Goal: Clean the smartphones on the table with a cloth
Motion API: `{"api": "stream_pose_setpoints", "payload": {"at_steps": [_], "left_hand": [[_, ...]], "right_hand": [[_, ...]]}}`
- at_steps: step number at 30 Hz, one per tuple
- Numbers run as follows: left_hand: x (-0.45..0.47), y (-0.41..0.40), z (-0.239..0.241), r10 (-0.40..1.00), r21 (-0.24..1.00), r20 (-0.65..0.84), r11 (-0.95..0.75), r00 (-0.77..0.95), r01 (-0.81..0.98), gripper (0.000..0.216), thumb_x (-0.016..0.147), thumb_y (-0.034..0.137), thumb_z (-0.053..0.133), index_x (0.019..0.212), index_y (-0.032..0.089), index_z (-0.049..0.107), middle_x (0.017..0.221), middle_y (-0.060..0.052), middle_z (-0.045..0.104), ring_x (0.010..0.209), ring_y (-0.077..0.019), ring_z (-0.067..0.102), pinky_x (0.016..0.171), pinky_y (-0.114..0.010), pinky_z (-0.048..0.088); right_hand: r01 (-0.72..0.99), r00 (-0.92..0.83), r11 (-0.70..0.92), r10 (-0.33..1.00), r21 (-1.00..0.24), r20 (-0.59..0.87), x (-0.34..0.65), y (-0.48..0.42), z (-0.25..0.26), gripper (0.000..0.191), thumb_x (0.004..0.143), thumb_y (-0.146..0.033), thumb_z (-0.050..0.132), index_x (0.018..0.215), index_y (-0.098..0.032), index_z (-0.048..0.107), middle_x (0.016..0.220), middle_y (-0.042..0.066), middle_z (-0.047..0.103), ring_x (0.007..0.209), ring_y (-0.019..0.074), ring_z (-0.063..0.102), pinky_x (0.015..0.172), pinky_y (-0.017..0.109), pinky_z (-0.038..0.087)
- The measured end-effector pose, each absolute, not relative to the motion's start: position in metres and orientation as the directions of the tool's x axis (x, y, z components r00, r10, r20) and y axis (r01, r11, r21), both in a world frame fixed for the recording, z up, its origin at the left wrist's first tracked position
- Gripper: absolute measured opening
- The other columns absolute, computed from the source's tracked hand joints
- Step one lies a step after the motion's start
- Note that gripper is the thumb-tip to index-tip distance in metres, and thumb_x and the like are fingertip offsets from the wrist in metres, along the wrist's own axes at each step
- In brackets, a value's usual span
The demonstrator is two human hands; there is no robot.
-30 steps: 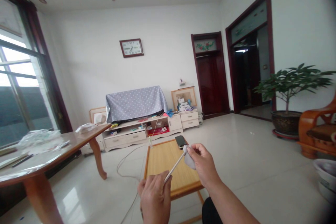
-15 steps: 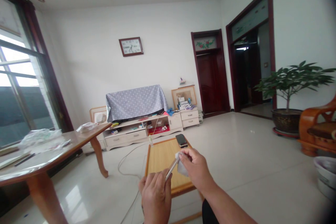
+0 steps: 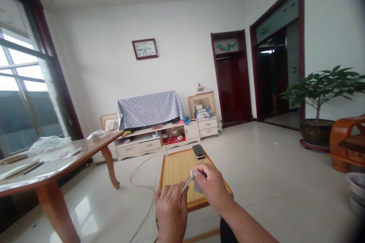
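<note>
My left hand (image 3: 171,207) is closed around the lower end of a slim, flat, white-edged object (image 3: 186,185), which slants up and to the right. Its exact kind I cannot make out. At the upper end, my right hand (image 3: 212,182) pinches a thin greyish-white cloth (image 3: 197,186) against it; part of the cloth hangs below the fingers. Both hands are above the near part of a small wooden table (image 3: 175,163). A dark phone (image 3: 199,151) lies at that table's far right corner, and a small clear bottle (image 3: 165,150) stands by its far left corner.
To the left is a larger table (image 3: 61,167) with plastic bags (image 3: 49,144) on it. A cable (image 3: 134,176) runs over the floor. Ahead stands a low white cabinet (image 3: 145,148); on the right are a potted plant (image 3: 318,121), a wooden chair (image 3: 340,140) and a bucket (image 3: 356,193).
The right hand and cloth have shifted slightly at the upper end of the slim object, with the cloth now bunched over its tip. The whole view has turned slightly left.
</note>
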State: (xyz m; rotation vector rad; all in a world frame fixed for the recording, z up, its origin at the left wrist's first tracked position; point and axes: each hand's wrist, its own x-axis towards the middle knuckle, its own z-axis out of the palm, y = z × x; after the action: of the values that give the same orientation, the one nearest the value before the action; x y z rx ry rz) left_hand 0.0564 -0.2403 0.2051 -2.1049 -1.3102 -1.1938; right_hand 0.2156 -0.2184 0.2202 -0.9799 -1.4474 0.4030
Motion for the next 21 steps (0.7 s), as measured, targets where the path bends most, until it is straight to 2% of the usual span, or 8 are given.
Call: {"api": "stream_pose_setpoints", "payload": {"at_steps": [5,10,12,17,21], "left_hand": [[0.056,-0.239,0.203,0.554,0.135,0.812,-0.481,0.181,0.866,0.022,0.094,0.017,0.048,0.08,0.023,0.064,0.073,-0.002,0.067,0.075,-0.0203,0.059,0.076,-0.036,0.033],[0.053,-0.242,0.206,0.558,0.134,0.805,-0.502,0.201,0.855,0.017,0.096,0.025,0.053,0.103,0.027,0.068,0.087,-0.003,0.074,0.081,-0.0208,0.062,0.081,-0.037,0.034],[0.053,-0.242,0.205,0.553,0.138,0.809,-0.507,0.199,0.851,0.016,0.096,0.025,0.055,0.104,0.028,0.068,0.087,-0.003,0.074,0.081,-0.0211,0.061,0.08,-0.037,0.034],[0.054,-0.24,0.203,0.558,0.139,0.802,-0.521,0.213,0.842,0.016,0.096,0.021,0.052,0.091,0.025,0.067,0.079,-0.003,0.07,0.078,-0.0211,0.06,0.078,-0.036,0.034],[0.05,-0.241,0.202,0.554,0.144,0.8,-0.55,0.23,0.823,0.015,0.096,0.024,0.055,0.103,0.027,0.068,0.086,-0.003,0.073,0.079,-0.0214,0.061,0.078,-0.035,0.036]], "right_hand": [[0.289,0.007,0.637,0.745,-0.715,0.667,0.202,-0.227,0.215,0.011,0.087,-0.02,0.06,0.081,-0.023,0.069,0.082,0.002,0.067,0.078,0.0182,0.064,0.072,0.028,0.048],[0.3,0.153,0.571,0.762,-0.764,0.629,0.221,-0.214,0.222,0.015,0.09,-0.029,0.06,0.082,-0.022,0.07,0.083,0.003,0.068,0.079,0.0199,0.063,0.073,0.03,0.048],[0.308,0.185,0.552,0.764,-0.775,0.618,0.224,-0.211,0.223,0.016,0.091,-0.03,0.059,0.081,-0.022,0.069,0.083,0.004,0.068,0.079,0.0205,0.063,0.073,0.03,0.048],[0.328,0.041,0.606,0.757,-0.725,0.652,0.207,-0.225,0.216,0.014,0.09,-0.025,0.059,0.079,-0.023,0.067,0.081,0.003,0.066,0.076,0.0189,0.062,0.071,0.029,0.047],[0.325,0.105,0.59,0.755,-0.739,0.648,0.223,-0.215,0.217,0.014,0.091,-0.027,0.059,0.081,-0.022,0.069,0.082,0.003,0.066,0.078,0.0196,0.063,0.072,0.03,0.047]]}}
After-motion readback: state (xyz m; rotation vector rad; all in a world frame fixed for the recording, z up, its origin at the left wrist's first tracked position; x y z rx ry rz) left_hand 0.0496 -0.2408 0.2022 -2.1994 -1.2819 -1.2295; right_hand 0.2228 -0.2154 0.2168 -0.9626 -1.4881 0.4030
